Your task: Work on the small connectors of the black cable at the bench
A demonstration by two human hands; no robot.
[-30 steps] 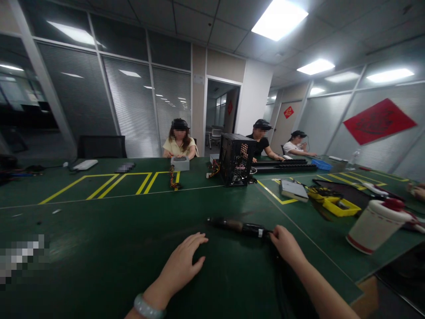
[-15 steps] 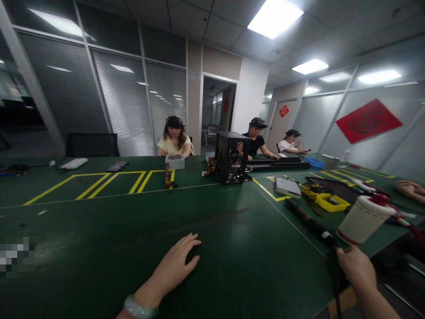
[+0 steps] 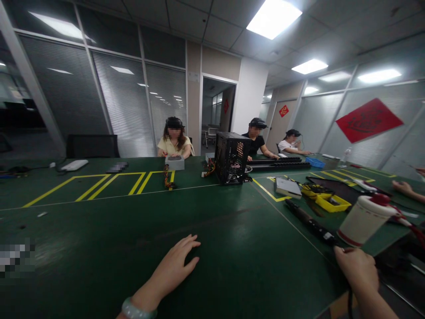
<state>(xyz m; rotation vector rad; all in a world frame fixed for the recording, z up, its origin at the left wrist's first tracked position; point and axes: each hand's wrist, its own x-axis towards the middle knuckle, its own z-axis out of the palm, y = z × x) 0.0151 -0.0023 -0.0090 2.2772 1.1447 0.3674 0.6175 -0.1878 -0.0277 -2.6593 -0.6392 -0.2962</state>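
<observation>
My left hand (image 3: 175, 266), with a pale bracelet at the wrist, rests low over the green table (image 3: 219, 221), fingers spread and holding nothing. At the lower right, my right hand (image 3: 357, 268) is closed around the near end of a long black tool (image 3: 308, 221) lying on the table. From that fist a black cord hangs down past the table edge. Just beyond my right hand stands a white cup-like container (image 3: 361, 221) with a red top.
A black computer case (image 3: 231, 157) stands mid-table. A silver box (image 3: 287, 187) and yellow tray (image 3: 332, 203) sit right of it. Across the table a person (image 3: 175, 137) has a grey power supply (image 3: 175, 162); other people sit farther right. Another person's hand (image 3: 403, 187) shows at right.
My right hand keeps its grip and has shifted very slightly; the cord below it hangs farther right. The other person's hand at the right edge has changed pose. My left hand is nearly still.
</observation>
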